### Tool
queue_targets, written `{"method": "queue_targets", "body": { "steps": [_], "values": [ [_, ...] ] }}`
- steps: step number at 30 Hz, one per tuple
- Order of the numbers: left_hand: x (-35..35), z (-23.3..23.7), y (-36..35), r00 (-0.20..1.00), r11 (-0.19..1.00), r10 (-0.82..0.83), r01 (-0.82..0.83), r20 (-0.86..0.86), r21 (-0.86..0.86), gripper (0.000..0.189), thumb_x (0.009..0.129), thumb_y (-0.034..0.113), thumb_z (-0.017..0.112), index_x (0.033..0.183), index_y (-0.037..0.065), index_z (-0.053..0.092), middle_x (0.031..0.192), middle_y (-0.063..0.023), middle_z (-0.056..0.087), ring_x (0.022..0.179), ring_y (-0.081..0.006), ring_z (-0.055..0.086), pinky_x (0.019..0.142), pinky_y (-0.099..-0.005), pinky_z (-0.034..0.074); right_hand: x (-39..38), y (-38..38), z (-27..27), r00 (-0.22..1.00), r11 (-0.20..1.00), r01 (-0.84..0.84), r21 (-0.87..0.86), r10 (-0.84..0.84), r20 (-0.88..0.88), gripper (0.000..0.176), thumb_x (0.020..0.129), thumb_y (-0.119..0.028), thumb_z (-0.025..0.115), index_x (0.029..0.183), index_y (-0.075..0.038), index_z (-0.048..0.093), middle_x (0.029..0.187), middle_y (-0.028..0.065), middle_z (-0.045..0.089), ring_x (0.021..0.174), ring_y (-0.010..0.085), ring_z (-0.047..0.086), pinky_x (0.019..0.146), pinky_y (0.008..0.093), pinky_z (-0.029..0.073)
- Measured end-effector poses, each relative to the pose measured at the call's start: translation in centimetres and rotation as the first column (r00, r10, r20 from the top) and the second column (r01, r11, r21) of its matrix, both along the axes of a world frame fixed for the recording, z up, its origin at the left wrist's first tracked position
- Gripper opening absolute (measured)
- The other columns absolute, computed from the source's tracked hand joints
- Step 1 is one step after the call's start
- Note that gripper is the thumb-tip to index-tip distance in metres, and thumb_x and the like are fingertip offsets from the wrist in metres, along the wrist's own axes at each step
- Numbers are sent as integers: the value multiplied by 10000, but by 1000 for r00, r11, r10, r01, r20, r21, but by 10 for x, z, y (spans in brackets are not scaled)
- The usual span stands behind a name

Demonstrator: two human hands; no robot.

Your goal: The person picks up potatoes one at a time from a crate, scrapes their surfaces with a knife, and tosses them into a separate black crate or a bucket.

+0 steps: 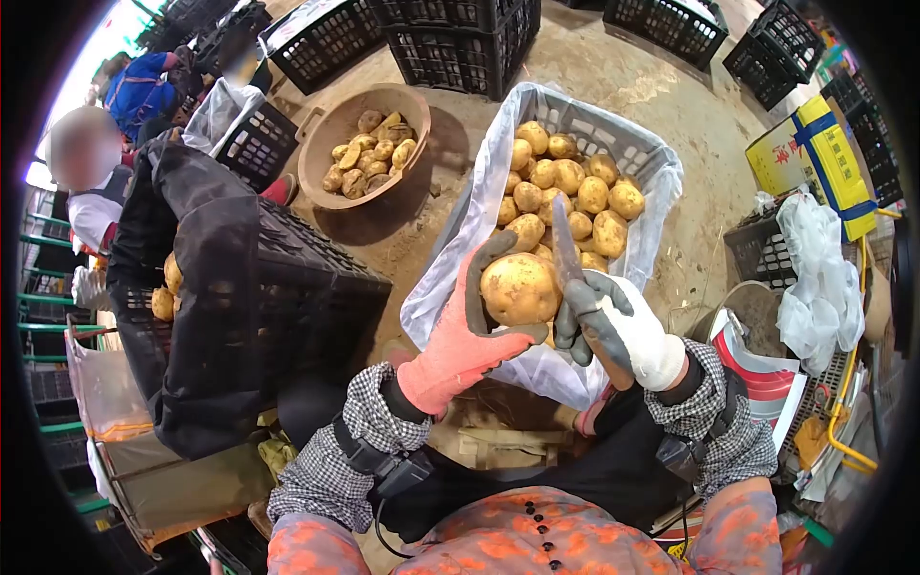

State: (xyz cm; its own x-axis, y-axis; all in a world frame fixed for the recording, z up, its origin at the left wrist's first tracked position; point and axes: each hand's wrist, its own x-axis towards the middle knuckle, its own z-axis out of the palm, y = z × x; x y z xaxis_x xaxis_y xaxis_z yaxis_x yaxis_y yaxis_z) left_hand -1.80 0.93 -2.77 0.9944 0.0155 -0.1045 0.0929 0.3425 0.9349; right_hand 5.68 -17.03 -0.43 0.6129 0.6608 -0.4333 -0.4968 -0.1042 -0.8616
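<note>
My left hand (446, 356), in a coral glove with a grey palm, is closed round a large yellow potato (520, 289). My right hand (640, 333), in a white and grey glove, grips a knife (563, 235) with its blade pointing up and away, just right of the potato. The lower end of its handle shows below my fingers. Both hands are over the near end of a grey plastic crate (640, 144) lined with white film. Several loose potatoes (568, 176) are piled inside it.
A brown basin (309, 171) with whole and cut potatoes stands beyond, to the left. Left of me is a black crate (316, 278) draped with dark cloth (216, 287). Stacked black crates (460, 53) stand ahead. A person (91, 206) is at the left; a yellow box (824, 158) is at the right.
</note>
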Motion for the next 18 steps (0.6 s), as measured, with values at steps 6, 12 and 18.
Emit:
{"method": "queue_targets", "body": {
  "steps": [6,12,18],
  "values": [
    [-2,-6,5,999,992,-15,20,-41,125,902,650,-18,755,1417,69,288,1365,-68,388,1268,-168,403,1030,-311,379,10,-9,3,900,948,-239,-208,297,319,409,942,-429,505,826,-40,554,674,16,559,516,80,491,478,229,385],
    [0,8,-1,999,992,18,-24,46,125,927,638,19,777,1428,64,294,1369,-70,403,1279,-177,390,1051,-322,345,2,-4,-2,999,999,44,-18,-44,-13,365,950,-391,516,917,-31,566,641,54,550,456,105,468,444,235,391],
    [-3,10,7,996,985,-94,91,12,144,936,638,17,780,1432,60,285,1385,-70,395,1282,-168,392,1064,-321,331,0,-1,-8,991,995,61,73,-52,-123,430,954,-441,500,935,-16,562,663,80,582,446,122,484,417,240,388]
  ]
}}
